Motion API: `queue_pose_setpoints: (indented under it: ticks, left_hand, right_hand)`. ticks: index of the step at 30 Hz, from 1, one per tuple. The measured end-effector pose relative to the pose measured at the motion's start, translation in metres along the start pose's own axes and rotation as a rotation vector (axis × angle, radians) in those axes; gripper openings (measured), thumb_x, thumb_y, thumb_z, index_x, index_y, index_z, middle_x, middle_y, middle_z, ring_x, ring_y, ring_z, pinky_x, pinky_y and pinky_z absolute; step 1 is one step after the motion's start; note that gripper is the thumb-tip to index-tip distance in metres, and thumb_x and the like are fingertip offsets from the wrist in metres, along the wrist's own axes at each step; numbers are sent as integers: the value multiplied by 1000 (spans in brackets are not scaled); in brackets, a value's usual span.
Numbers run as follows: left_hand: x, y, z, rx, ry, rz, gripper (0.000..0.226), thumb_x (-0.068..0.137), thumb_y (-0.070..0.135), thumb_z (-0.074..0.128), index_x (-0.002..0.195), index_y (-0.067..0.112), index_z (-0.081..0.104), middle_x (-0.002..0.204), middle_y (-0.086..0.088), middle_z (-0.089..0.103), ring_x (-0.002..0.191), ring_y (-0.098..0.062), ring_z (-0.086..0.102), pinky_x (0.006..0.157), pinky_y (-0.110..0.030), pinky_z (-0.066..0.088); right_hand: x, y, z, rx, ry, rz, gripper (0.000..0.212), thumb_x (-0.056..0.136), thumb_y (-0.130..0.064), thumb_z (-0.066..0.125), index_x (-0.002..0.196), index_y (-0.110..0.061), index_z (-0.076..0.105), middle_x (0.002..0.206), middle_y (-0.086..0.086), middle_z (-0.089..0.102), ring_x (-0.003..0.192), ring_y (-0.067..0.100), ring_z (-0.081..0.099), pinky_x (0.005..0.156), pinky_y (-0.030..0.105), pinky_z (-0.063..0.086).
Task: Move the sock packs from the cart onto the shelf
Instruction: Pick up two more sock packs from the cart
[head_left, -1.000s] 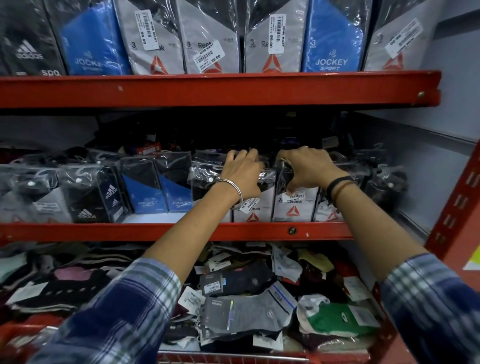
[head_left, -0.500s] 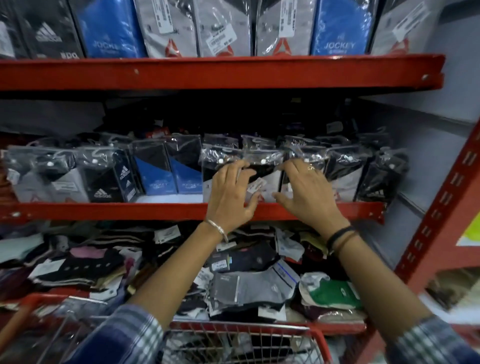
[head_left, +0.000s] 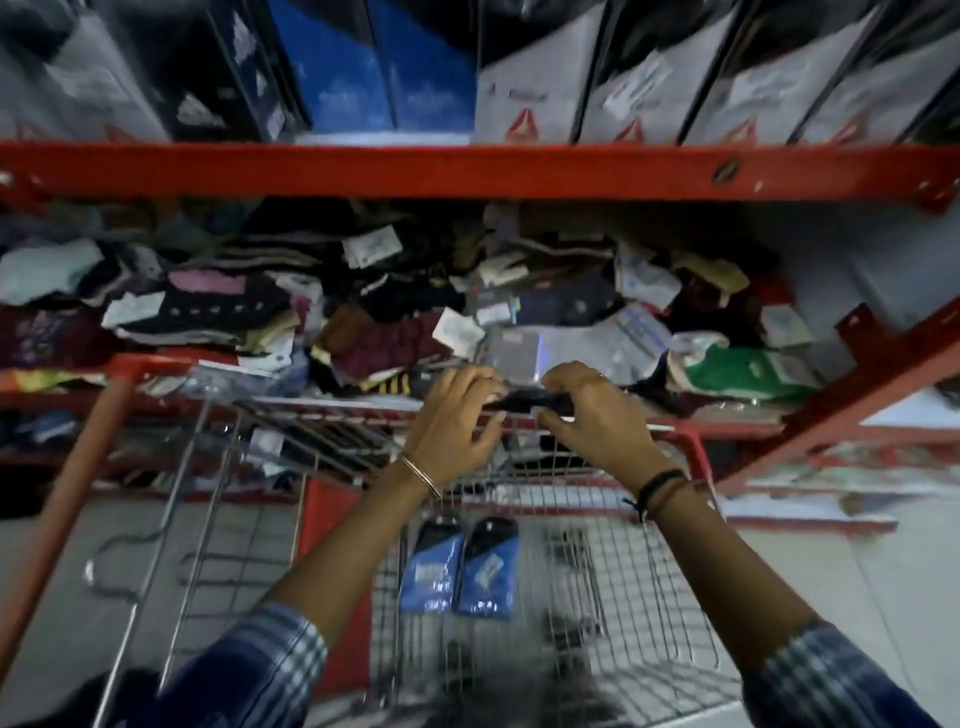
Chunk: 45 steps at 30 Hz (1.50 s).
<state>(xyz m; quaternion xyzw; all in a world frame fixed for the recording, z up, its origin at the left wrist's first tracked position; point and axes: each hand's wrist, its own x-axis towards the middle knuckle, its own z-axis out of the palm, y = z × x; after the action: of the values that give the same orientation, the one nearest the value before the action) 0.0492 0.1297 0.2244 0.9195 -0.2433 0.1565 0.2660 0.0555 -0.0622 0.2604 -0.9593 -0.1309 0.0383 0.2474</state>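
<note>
My left hand (head_left: 452, 421) and my right hand (head_left: 592, 415) hover close together over the far end of the wire cart (head_left: 628, 571). A dark flat item (head_left: 524, 402) lies between their fingertips; blur hides whether either hand grips it. Two blue sock packs (head_left: 460, 566) lie side by side on the cart's floor below my wrists. Other dark items in the cart are too blurred to name. Above, the red shelf (head_left: 467, 171) carries upright packs, blue ones (head_left: 363, 67) and grey ones (head_left: 524, 93).
A heap of loose socks (head_left: 363, 312) and a green pack (head_left: 737, 371) fill the lower shelf just beyond the cart's red rim (head_left: 693, 441). The cart's red handle (head_left: 62, 493) runs down the left. A slanted red shelf post (head_left: 857, 400) stands at the right.
Both hands have left the row of packs on the shelf and dropped to the cart's far end. My view has tilted down, so the cart's inside now shows.
</note>
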Motion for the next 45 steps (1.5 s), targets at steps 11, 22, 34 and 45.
queue_pose_setpoints:
  ticks: [11,22,34,45]
  left_hand:
    - [-127,-106,91,-39,-562,-374,44,82,36,44,107,4,59,109,-16,58,98,-35,54,82,-44,47]
    - [-161,-180,195,112,-1186,-362,114,66,22,81,149,10,3,158,-10,5,144,-25,8,117,-44,16]
    - [-140,-190,209,116,-1282,-314,111,52,26,85,142,15,22,147,-9,26,139,-28,17,115,-47,12]
    - [-138,-137,127,-33,-1062,-550,88,60,11,80,132,20,31,118,-9,62,98,-29,61,72,-28,46]
  right_hand:
    - [-2,41,168,3,-462,234,37,89,-32,58,122,-14,55,127,9,59,111,28,57,87,36,47]
    - [22,97,291,65,-842,414,82,71,-32,81,137,-8,38,139,14,44,126,34,44,105,44,40]
    - [30,91,319,-278,-870,227,81,50,-49,88,114,-12,55,118,7,58,112,26,52,97,37,39]
    - [-19,53,237,-166,-586,233,67,67,-34,79,118,-19,39,103,2,69,95,27,66,83,34,50]
